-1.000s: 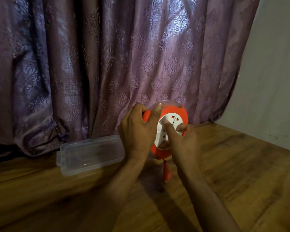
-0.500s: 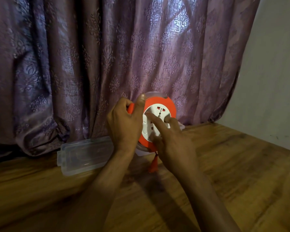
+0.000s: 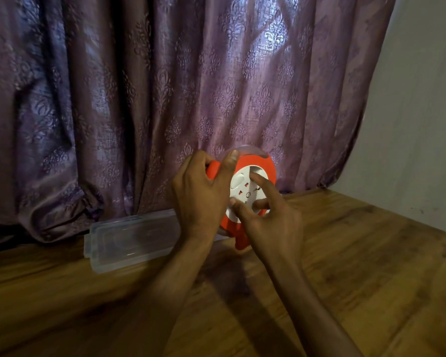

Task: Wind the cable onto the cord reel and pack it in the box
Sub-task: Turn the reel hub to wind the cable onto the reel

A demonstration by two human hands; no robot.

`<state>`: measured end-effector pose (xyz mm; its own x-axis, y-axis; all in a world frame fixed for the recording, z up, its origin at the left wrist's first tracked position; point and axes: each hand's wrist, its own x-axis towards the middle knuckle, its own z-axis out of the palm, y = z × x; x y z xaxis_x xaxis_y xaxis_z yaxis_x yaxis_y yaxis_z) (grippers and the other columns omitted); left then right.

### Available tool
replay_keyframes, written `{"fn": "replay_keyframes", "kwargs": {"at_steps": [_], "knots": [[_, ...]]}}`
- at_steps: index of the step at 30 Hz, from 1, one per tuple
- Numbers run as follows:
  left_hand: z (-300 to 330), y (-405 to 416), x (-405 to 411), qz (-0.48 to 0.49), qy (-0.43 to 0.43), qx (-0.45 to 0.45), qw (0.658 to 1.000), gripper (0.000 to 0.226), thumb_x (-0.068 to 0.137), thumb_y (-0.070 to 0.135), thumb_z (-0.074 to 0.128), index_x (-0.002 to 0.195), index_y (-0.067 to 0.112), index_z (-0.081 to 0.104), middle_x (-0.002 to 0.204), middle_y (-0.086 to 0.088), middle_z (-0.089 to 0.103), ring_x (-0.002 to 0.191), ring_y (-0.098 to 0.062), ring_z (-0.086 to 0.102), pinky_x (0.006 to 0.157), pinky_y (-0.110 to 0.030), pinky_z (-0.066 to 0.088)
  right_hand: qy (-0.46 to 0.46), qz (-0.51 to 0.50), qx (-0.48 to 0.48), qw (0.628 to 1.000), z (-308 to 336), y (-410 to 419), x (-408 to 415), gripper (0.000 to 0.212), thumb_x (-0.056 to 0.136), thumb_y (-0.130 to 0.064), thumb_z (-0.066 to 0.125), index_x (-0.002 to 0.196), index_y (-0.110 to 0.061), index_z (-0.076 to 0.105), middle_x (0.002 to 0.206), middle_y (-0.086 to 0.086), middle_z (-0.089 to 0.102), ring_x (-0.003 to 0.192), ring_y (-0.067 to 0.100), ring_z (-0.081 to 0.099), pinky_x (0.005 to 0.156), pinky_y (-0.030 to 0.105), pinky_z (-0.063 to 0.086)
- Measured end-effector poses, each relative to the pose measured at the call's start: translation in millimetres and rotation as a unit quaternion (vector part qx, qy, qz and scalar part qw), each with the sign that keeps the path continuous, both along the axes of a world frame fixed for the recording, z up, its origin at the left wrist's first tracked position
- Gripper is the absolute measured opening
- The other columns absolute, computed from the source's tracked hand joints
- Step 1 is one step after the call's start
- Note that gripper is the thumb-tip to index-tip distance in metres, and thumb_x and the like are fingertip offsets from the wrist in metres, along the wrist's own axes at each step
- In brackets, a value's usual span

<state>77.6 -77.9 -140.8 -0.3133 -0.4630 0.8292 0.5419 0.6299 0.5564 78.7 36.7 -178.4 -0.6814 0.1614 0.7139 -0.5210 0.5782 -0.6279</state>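
An orange cord reel (image 3: 250, 163) with a white socket face (image 3: 242, 191) is held upright above the wooden table. My left hand (image 3: 201, 199) grips its left rim, thumb over the top edge. My right hand (image 3: 268, 215) has its fingers spread on the white centre disc, index finger pressed into the face. An orange plug (image 3: 241, 240) hangs just below the reel. A clear plastic box lid (image 3: 129, 238) lies flat on the table to the left. The box itself is hidden behind my hands; a clear curved edge (image 3: 242, 148) shows behind the reel's top.
A purple patterned curtain (image 3: 165, 99) hangs right behind the reel and bunches onto the table at the left. A pale wall (image 3: 422, 124) closes the right side. The wooden table (image 3: 371, 279) stretches out to the front and right.
The white face has turned under my right-hand fingers. The plug has risen from a short dangling length to just under the reel. The reel shifted slightly left.
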Motion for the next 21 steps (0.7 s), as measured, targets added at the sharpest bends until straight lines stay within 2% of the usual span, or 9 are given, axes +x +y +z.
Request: {"fn": "replay_keyframes", "kwargs": {"at_steps": [2, 6, 7, 9, 10, 13, 16, 21], "knots": [[0, 1, 1, -0.003, 0.005, 0.001, 1.000, 0.051, 0.084, 0.060, 0.056, 0.065, 0.014, 0.045, 0.061, 0.002, 0.047, 0.060, -0.018, 0.044, 0.060, -0.030, 0.032, -0.007, 0.010, -0.021, 1.000, -1, -1, 0, 0.067, 0.060, -0.075, 0.053, 0.124, -0.059, 0.044, 0.082, -0.013, 0.068, 0.079, 0.002, 0.062, 0.064, 0.015, 0.038], [0, -1, -2, -0.018, -0.021, 0.008, 1.000, 0.051, 0.083, 0.062, 0.056, 0.068, 0.015, 0.045, 0.062, 0.002, 0.048, 0.062, -0.021, 0.045, 0.061, -0.034, 0.038, 0.009, 0.017, -0.027, 0.999, 0, -1, -1, 0.063, 0.064, -0.069, 0.056, 0.125, -0.056, 0.045, 0.087, -0.018, 0.061, 0.077, -0.006, 0.056, 0.063, 0.004, 0.033], [0, 0, -2, -0.026, -0.031, 0.005, 0.999, 0.050, 0.083, 0.063, 0.055, 0.070, 0.015, 0.046, 0.064, 0.002, 0.049, 0.064, -0.022, 0.047, 0.062, -0.035, 0.039, 0.016, 0.021, -0.020, 0.999, 0, 1, -2, 0.062, 0.067, -0.065, 0.058, 0.127, -0.054, 0.046, 0.094, -0.016, 0.062, 0.080, -0.003, 0.058, 0.065, 0.006, 0.036], [0, 3, -3, -0.045, -0.056, -0.014, 0.997, 0.050, 0.079, 0.064, 0.056, 0.076, 0.015, 0.049, 0.068, 0.003, 0.052, 0.069, -0.023, 0.051, 0.065, -0.035, 0.040, 0.018, 0.036, -0.017, 0.999, 1, 6, -5, 0.060, 0.072, -0.059, 0.059, 0.130, -0.051, 0.046, 0.108, -0.008, 0.064, 0.086, 0.015, 0.065, 0.073, 0.026, 0.050], [0, 4, -4, -0.059, -0.072, -0.030, 0.995, 0.049, 0.079, 0.063, 0.059, 0.080, 0.015, 0.050, 0.071, 0.004, 0.054, 0.072, -0.023, 0.053, 0.065, -0.034, 0.040, 0.018, 0.041, -0.018, 0.999, 1, 9, -6, 0.059, 0.075, -0.056, 0.060, 0.131, -0.049, 0.046, 0.112, -0.006, 0.064, 0.088, 0.021, 0.066, 0.077, 0.033, 0.052], [2, 3, -7, -0.110, -0.133, -0.087, 0.981, 0.043, 0.079, 0.054, 0.070, 0.092, 0.017, 0.053, 0.085, 0.004, 0.062, 0.084, -0.023, 0.060, 0.073, -0.037, 0.048, 0.030, 0.030, -0.018, 0.999, 1, 18, -12, 0.058, 0.080, -0.043, 0.069, 0.135, -0.042, 0.048, 0.117, -0.001, 0.064, 0.099, 0.019, 0.061, 0.084, 0.033, 0.048], [1, -1, -10, -0.138, -0.162, -0.109, 0.971, 0.040, 0.078, 0.051, 0.073, 0.098, 0.021, 0.054, 0.093, 0.004, 0.067, 0.090, -0.022, 0.064, 0.080, -0.041, 0.053, 0.035, 0.025, -0.014, 0.999, 1, 23, -15, 0.060, 0.082, -0.033, 0.071, 0.137, -0.037, 0.048, 0.127, -0.001, 0.060, 0.107, 0.017, 0.057, 0.088, 0.034, 0.047], [-6, -1, -13, -0.123, -0.130, -0.013, 0.984, 0.044, 0.071, 0.058, 0.066, 0.094, 0.022, 0.058, 0.085, 0.004, 0.068, 0.085, -0.022, 0.065, 0.077, -0.044, 0.054, 0.063, 0.033, 0.010, 0.997, 4, 26, -14, 0.058, 0.089, -0.035, 0.065, 0.142, -0.035, 0.042, 0.132, -0.005, 0.058, 0.110, 0.011, 0.058, 0.087, 0.034, 0.050]]}}
